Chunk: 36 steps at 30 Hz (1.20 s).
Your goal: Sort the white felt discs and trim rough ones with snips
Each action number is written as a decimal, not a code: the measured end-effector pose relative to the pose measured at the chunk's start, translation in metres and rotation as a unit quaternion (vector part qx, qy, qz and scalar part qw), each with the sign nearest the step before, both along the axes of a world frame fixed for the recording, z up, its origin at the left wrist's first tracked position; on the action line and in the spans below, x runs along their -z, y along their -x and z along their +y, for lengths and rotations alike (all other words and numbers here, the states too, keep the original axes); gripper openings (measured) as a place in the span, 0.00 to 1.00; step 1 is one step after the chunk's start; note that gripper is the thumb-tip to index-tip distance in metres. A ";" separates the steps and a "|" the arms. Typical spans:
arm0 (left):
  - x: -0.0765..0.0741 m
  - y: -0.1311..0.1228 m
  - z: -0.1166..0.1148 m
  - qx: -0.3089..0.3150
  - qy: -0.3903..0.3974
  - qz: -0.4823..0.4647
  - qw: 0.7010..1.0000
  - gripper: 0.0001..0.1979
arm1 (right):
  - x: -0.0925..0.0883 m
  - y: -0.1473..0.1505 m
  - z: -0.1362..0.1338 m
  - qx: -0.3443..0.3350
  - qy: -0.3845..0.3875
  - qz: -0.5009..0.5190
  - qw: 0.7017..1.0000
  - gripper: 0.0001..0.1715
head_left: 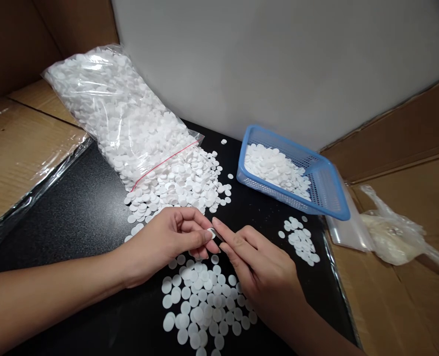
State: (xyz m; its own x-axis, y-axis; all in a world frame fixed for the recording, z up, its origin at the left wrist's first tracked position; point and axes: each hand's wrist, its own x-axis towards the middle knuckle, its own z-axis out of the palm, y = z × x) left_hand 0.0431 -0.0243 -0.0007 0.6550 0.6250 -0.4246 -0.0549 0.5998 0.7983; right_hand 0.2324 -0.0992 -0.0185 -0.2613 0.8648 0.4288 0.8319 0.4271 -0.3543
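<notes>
Near the middle of the view, my left hand [184,232] pinches a small white disc [211,233] between thumb and fingers. My right hand [260,262] is closed around a thin dark tool [218,235], whose tip meets the disc; most of the tool is hidden by the fingers. Below both hands, loose white discs [204,296] lie spread on the black tabletop [81,212]. Beyond my left hand, a heap of discs [185,183] spills from the mouth of a clear plastic bag [111,109] with a red seal line.
A blue basket [334,200] holding many white discs stands at the right back. In front of it lies a small group of discs [301,242]. Further right are a knotted plastic bag [390,237] and cardboard [375,296]. A pale wall [278,64] rises behind.
</notes>
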 end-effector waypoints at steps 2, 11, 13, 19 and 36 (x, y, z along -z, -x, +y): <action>-0.001 0.000 0.000 0.002 -0.001 0.002 1.000 0.08 | -0.001 0.000 0.000 0.000 -0.002 -0.005 1.000 0.20; -0.002 0.000 0.001 0.004 -0.008 0.016 1.000 0.07 | -0.005 0.000 0.001 0.002 -0.004 -0.002 1.000 0.21; -0.001 0.000 0.001 0.006 -0.008 0.015 1.000 0.06 | -0.005 -0.002 0.002 0.007 0.002 -0.006 1.000 0.20; 0.001 0.001 0.001 0.012 -0.011 0.024 1.000 0.10 | -0.008 -0.002 0.005 0.054 0.050 0.029 0.997 0.22; 0.006 0.011 -0.028 0.329 -0.453 0.196 0.805 0.11 | 0.014 -0.048 0.036 0.099 0.087 0.017 0.991 0.10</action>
State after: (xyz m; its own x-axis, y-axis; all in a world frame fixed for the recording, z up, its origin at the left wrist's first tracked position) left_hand 0.0321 -0.0523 -0.0068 0.8975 0.3670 -0.2445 0.3994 -0.4417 0.8033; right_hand 0.2800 -0.0632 -0.0323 -0.0671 0.9591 0.2749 0.8798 0.1868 -0.4370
